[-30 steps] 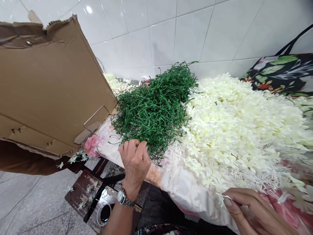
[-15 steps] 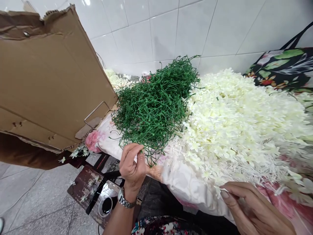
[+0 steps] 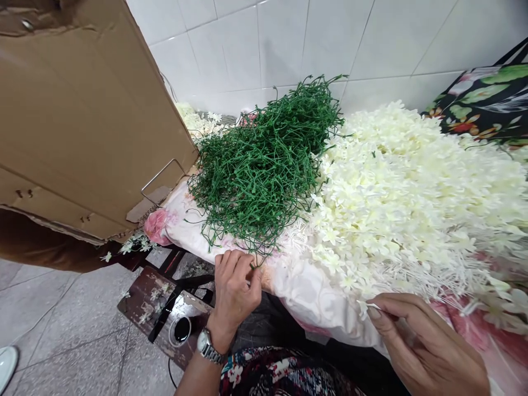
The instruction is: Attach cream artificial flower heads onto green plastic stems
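My left hand, with a watch on its wrist, is closed at the front edge of a heap of thin green plastic flower stems. A green stem shows at its thumb and fingertips; the fingers partly hide it. Held between thumb and fingers of my right hand is a small white artificial flower, in front of a large pile of cream-white artificial flowers. The flower's white stalk runs in between the fingertips. Both heaps lie side by side on a floral cloth.
A large cardboard box stands at the left, with a bent metal wire handle beside it. Below, a worn wooden stool carries a cup of dark liquid. A floral bag leans by the tiled wall.
My left hand has shifted slightly right and down, its fingers still closed at the stems' edge. My right hand holds the white flower almost where it was. The view has tilted a little.
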### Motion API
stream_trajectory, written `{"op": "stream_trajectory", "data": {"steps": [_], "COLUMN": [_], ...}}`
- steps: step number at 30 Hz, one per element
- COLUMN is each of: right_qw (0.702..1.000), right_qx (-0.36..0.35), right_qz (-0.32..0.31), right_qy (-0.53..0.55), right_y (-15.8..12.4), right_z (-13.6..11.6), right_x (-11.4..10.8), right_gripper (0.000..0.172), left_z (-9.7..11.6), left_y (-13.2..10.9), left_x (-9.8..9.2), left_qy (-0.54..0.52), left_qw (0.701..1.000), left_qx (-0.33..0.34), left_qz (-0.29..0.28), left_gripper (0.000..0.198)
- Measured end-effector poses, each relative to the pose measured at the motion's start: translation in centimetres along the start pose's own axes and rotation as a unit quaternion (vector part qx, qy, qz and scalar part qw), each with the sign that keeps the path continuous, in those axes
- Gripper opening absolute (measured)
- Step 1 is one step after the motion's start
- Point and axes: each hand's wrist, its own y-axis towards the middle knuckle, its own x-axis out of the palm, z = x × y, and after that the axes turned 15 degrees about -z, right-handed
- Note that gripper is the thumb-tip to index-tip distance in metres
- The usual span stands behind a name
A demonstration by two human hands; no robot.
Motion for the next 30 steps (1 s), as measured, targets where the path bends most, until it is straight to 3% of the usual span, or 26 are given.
{"op": "stream_trajectory", "data": {"steps": [5,11,17,23,30], "right_qw": [1.000,1.000,1.000,1.000,1.000], "right_qx": [-0.002,-0.009,-0.007,-0.004,-0.020], "right_qz": [0.003,0.001,-0.002,-0.008,-0.007], "right_qy": [0.000,0.002,0.006,0.010,0.014], "right_y": [0.1,0.1,0.0,0.0,0.2], "right_z": [-0.1,0.0,0.3,0.2,0.2], "right_x": [0.0,0.1,0.2,0.2,0.1], "right_gripper": [0.005,0.003,0.005,0.003,0.003], "left_z": [0.4,-0.1,-1.0,0.4,0.1], "left_y": [-0.1,-0.5,0.5,0.4,0.5], "left_x": [0.9,0.7,-0.6,-0.6,-0.2], "left_qy": [-0.024,-0.034,0.008,-0.072,-0.115], "left_qw": [0.999,0.997,0.999,0.992,0.991], "left_qx": [-0.016,-0.031,-0.010,0.059,0.064], "left_qz": [0.033,0.058,-0.037,-0.087,-0.012], "left_gripper": [0.019,0.018,0.022,0.020,0.024]}}
